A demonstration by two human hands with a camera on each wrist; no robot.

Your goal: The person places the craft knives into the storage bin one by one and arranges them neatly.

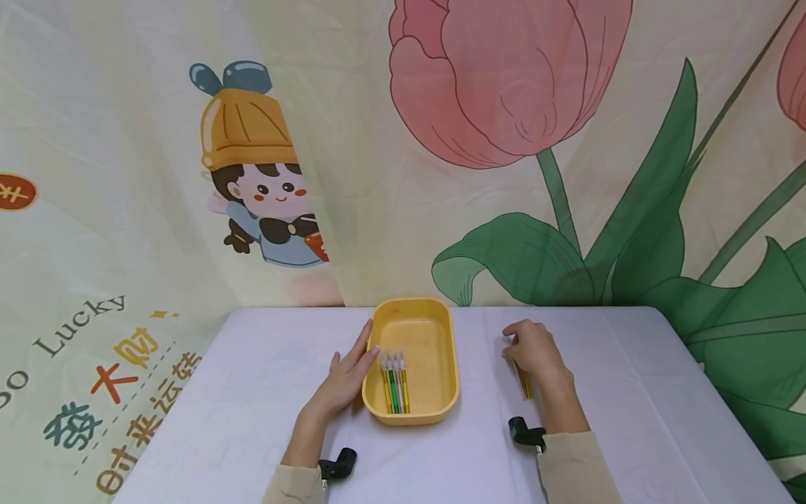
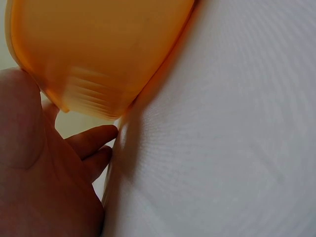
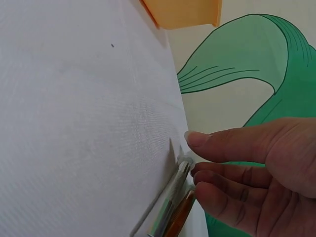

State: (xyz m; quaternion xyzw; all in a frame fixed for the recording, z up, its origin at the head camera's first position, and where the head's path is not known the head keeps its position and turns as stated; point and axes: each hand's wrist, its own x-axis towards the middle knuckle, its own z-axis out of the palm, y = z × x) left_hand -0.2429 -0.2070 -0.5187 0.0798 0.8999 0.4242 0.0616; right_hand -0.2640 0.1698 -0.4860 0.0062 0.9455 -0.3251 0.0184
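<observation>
While the thumb and fingertips of the right hand (image 1: 532,346) stand apart, with a gap between them, the far end of a clear-barrelled pen (image 3: 173,200) lies right at the fingertips; whether they touch it I cannot tell. Close beside that pen lies an orange-brown pen (image 3: 180,217), its far end near the same fingertips. Both rest on the white table (image 1: 453,462), stretching from the fingers toward the near side.

The left hand (image 1: 343,378) holds the left rim of a yellow tray (image 1: 434,329), its thumb over the edge and its forefinger along the outer wall. Two more fingers of this hand reach out below the tray's corner.

Inside the tray, along its left side and just right of the left thumb, a row of slim pens (image 1: 394,385) lies close together, yellow and green among them, tips toward the far side. The tray stands between the two hands, well apart from the pens at the right.

Nearer, a black wrist camera shows at each beige sleeve (image 1: 579,465). Beyond the table's far edge hangs a printed backdrop (image 1: 352,140) with a pink tulip.
</observation>
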